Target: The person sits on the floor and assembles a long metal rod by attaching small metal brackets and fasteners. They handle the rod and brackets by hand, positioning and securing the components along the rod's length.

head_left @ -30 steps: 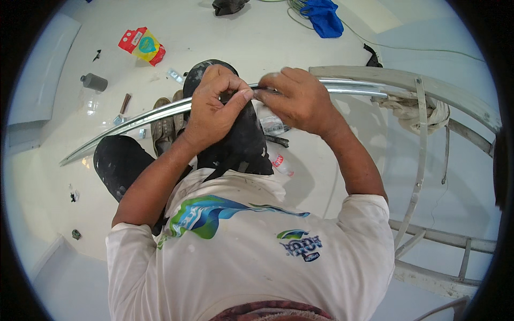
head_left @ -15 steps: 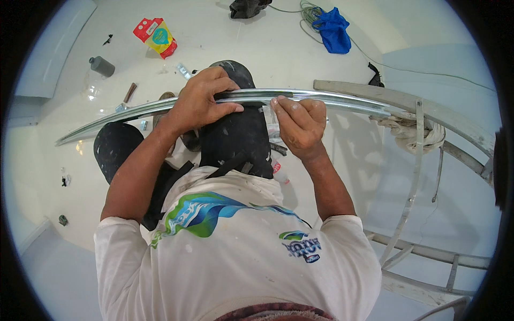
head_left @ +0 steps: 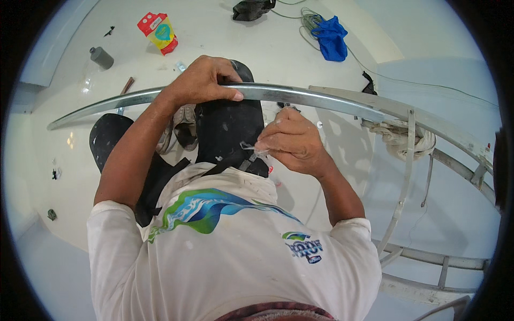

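A long silver metal channel (head_left: 305,97) lies across my raised knees, its smooth face showing. My left hand (head_left: 206,81) is closed around it over the right knee, thumb on the near side and fingers over the far side. Just below the channel, my right hand (head_left: 293,140) is held in a pinch, off the metal. A crumpled strip of clear film (head_left: 247,145) sticks out from its fingertips. Dark trousers (head_left: 227,125) cover the knees beneath.
At right, a metal ladder (head_left: 410,176) has a bundled off-white cloth (head_left: 399,138) beside it. Across the floor lie a grey bottle (head_left: 101,58), a red and yellow packet (head_left: 159,34), a blue bag (head_left: 331,40) by coiled cord, and a black bag (head_left: 251,9).
My right hand has come off the channel and drawn back toward my body, with clear film now showing in its fingers. The channel has turned from its grooved side to its smooth face.
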`<state>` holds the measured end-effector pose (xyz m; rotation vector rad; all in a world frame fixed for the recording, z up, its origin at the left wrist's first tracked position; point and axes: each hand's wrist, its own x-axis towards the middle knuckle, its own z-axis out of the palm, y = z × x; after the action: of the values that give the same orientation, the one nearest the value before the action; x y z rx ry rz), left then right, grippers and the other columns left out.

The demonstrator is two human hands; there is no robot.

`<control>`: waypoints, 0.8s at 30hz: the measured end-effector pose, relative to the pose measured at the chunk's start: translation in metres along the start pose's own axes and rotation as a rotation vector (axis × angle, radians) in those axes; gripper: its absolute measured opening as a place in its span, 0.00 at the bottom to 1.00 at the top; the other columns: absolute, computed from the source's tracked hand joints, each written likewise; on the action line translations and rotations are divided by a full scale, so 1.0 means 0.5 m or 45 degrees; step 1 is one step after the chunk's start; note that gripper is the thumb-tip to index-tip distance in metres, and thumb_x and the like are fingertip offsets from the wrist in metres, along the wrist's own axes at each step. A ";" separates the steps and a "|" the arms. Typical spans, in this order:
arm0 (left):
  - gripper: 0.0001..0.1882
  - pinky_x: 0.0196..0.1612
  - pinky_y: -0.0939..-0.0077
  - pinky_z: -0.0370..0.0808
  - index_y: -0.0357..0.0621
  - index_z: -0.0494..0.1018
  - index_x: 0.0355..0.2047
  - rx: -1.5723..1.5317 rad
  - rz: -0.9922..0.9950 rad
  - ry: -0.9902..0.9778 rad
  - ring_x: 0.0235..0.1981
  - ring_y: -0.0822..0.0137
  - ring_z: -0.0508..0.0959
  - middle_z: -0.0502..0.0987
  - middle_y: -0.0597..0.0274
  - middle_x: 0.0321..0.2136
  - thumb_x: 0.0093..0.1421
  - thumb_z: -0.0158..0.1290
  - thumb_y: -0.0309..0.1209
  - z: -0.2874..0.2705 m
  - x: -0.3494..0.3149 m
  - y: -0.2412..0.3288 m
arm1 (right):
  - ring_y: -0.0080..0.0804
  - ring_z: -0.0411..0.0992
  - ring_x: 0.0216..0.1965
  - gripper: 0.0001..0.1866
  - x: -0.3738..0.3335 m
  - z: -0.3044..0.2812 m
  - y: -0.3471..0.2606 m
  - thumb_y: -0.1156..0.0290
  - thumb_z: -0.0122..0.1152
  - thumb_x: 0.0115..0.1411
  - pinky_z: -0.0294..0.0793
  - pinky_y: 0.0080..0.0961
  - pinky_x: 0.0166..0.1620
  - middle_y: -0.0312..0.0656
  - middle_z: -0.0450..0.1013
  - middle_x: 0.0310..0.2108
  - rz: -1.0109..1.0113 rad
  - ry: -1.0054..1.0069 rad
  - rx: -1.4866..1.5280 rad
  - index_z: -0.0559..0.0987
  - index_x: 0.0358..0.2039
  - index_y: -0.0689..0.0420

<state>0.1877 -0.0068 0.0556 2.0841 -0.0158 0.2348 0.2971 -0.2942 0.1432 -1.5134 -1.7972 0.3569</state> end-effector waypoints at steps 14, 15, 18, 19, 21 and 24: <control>0.31 0.58 0.58 0.79 0.50 0.87 0.62 0.245 -0.006 0.232 0.50 0.55 0.81 0.81 0.59 0.49 0.56 0.76 0.31 0.059 -0.063 0.117 | 0.30 0.78 0.47 0.01 -0.154 -0.083 -0.019 0.80 0.68 0.71 0.75 0.27 0.50 0.42 0.82 0.44 0.691 0.813 0.005 0.84 0.41 0.60; 0.30 0.58 0.57 0.79 0.49 0.86 0.61 0.287 0.173 0.259 0.51 0.54 0.81 0.81 0.58 0.48 0.56 0.76 0.30 0.063 -0.052 0.120 | 0.33 0.79 0.45 0.03 -0.159 -0.090 -0.003 0.79 0.70 0.70 0.76 0.28 0.51 0.42 0.82 0.43 0.635 0.928 -0.202 0.84 0.43 0.60; 0.26 0.59 0.56 0.79 0.48 0.86 0.58 0.423 0.595 0.250 0.51 0.52 0.81 0.82 0.58 0.47 0.58 0.73 0.27 0.080 0.007 0.133 | 0.33 0.79 0.42 0.03 -0.191 -0.121 0.046 0.79 0.71 0.70 0.78 0.31 0.49 0.43 0.83 0.45 0.559 1.187 -0.638 0.85 0.42 0.60; 0.23 0.59 0.55 0.79 0.48 0.86 0.57 0.481 0.657 0.186 0.52 0.52 0.81 0.82 0.58 0.47 0.59 0.72 0.26 0.088 0.032 0.149 | 0.34 0.80 0.42 0.03 -0.196 -0.130 0.059 0.79 0.71 0.69 0.78 0.32 0.48 0.43 0.83 0.44 0.553 1.229 -0.735 0.85 0.42 0.60; 0.15 0.58 0.57 0.82 0.45 0.86 0.50 0.659 0.821 0.080 0.52 0.53 0.83 0.83 0.58 0.45 0.61 0.67 0.23 0.107 0.080 0.166 | 0.36 0.80 0.40 0.04 -0.201 -0.147 0.081 0.80 0.72 0.67 0.79 0.35 0.46 0.44 0.84 0.43 0.539 1.314 -0.938 0.85 0.41 0.60; 0.15 0.52 0.61 0.85 0.43 0.86 0.48 0.753 1.086 -0.022 0.50 0.57 0.84 0.84 0.59 0.44 0.60 0.67 0.23 0.107 0.107 0.167 | 0.40 0.81 0.37 0.04 -0.199 -0.167 0.107 0.80 0.73 0.64 0.79 0.38 0.43 0.44 0.83 0.37 0.301 1.151 -1.236 0.85 0.38 0.60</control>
<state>0.2398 -0.0901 0.1107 2.5483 -0.9581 0.8110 0.3957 -0.3937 0.1303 -2.0248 -1.0331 -1.0933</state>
